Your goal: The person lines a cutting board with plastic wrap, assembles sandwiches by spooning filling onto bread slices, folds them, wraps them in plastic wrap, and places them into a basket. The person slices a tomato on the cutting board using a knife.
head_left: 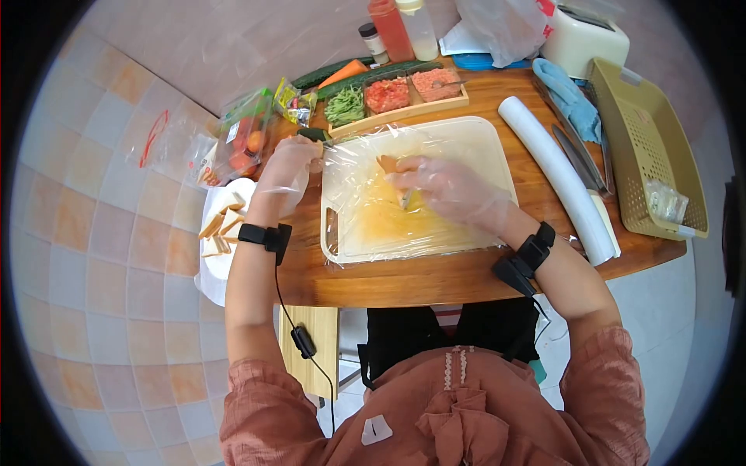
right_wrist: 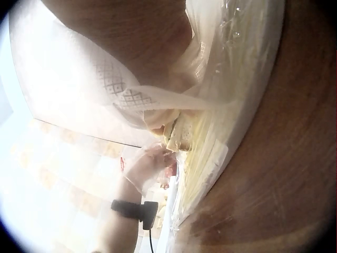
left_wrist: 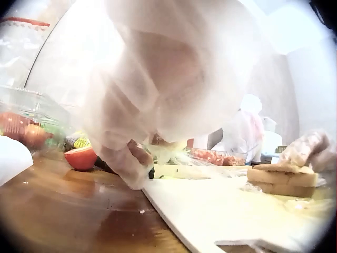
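Note:
The gloved right hand (head_left: 454, 188) grips a small sandwich piece (head_left: 386, 163) above the middle of the film-covered white board (head_left: 497, 155). Stacked bread slices of the sandwich (left_wrist: 281, 180) show beneath the right fingers in the left wrist view. Yellow sauce is smeared over the film. At the board's upper left corner is the gloved left hand (head_left: 291, 165), its fingers bent down against the edge beside a dark green piece (head_left: 313, 134); whether they pinch anything cannot be told. In the right wrist view the sandwich (right_wrist: 181, 134) is partly hidden by the glove.
Bread pieces (head_left: 221, 225) lie on white paper at the left. Behind the board stands a tray (head_left: 398, 107) of shredded cucumber and chopped fillings, with bottles (head_left: 392, 31) beyond. A film roll (head_left: 556, 179), knives (head_left: 575, 159) and an olive basket (head_left: 660, 147) are at the right.

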`<state>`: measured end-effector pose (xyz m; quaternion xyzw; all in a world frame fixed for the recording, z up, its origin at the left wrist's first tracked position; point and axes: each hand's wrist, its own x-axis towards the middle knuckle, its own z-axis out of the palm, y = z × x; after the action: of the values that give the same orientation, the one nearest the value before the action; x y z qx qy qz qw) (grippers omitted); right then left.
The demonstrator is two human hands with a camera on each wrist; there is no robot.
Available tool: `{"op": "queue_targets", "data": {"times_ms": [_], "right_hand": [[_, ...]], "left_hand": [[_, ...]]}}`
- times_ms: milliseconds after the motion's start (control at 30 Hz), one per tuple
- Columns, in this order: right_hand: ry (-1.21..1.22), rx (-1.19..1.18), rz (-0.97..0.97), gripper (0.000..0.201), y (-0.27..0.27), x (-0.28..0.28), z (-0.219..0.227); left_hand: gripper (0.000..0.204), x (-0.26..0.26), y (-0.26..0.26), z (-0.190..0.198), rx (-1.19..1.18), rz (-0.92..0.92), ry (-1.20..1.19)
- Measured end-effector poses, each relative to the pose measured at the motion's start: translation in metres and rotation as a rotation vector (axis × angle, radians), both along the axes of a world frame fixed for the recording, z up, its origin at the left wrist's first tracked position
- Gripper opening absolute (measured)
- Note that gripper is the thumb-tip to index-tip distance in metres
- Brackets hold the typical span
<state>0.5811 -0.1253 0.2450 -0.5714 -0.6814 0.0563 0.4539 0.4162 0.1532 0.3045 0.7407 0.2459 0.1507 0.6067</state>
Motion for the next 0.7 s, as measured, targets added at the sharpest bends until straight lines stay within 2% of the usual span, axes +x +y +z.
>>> {"op": "queue_targets", "data": {"times_ms": [67, 133, 167, 267, 333, 467, 700], "right_hand": [[-0.01, 0.016, -0.01, 0.056, 0.0, -0.001, 0.0], [0.004, 0.041, -0.037, 0.037, 0.0, -0.003, 0.0], [0.004, 0.04, -0.04, 0.037, 0.0, -0.003, 0.0], [-0.02, 0.014, -0.036, 0.041, 0.0, -0.001, 0.0], [-0.015, -0.035, -0.007, 0.055, 0.0, 0.001, 0.0], [-0.02, -0.038, -0.014, 0.056, 0.001, 0.001, -0.002], [-0.02, -0.029, -0.022, 0.057, 0.001, 0.0, -0.003]], "left_hand": [[0.01, 0.007, -0.03, 0.023, -0.123, 0.196, -0.028], [0.006, 0.009, -0.031, 0.03, -0.132, 0.178, -0.02], [0.003, 0.011, -0.032, 0.032, -0.142, 0.163, -0.014], [0.005, 0.018, -0.031, 0.035, -0.06, 0.148, -0.024], [0.005, 0.024, -0.031, 0.038, -0.039, 0.115, -0.022], [0.006, 0.035, -0.042, 0.046, 0.1, 0.061, -0.073], [0.012, 0.049, -0.058, 0.058, 0.141, -0.025, -0.046]]}}
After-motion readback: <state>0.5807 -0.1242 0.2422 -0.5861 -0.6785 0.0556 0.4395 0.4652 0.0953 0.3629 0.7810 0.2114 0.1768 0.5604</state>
